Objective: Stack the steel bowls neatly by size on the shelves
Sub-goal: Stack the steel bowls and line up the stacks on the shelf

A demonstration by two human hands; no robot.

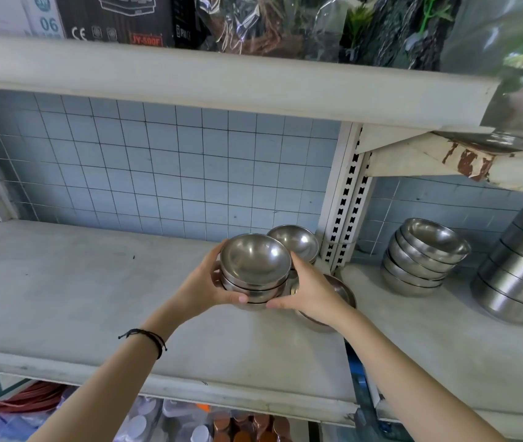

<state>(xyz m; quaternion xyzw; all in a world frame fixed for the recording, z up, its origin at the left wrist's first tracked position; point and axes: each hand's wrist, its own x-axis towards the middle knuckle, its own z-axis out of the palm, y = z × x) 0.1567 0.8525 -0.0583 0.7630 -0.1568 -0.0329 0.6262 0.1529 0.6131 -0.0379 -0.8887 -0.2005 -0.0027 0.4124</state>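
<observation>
A short stack of small steel bowls (255,269) is held between both hands over the right part of the grey shelf (94,291). My left hand (204,283) grips its left side and my right hand (312,290) grips its right side, thumbs under the bottom bowl. Whether the stack touches the shelf I cannot tell. Behind it sits another small bowl stack (297,240) near the back wall. A wider bowl (341,290) lies partly hidden under my right hand.
On the neighbouring shelf to the right stand a leaning stack of medium bowls (423,260) and a stack of larger steel containers (518,269). A slotted upright post (346,199) separates the two shelves. An upper shelf (222,81) carries boxes and wrapped plants.
</observation>
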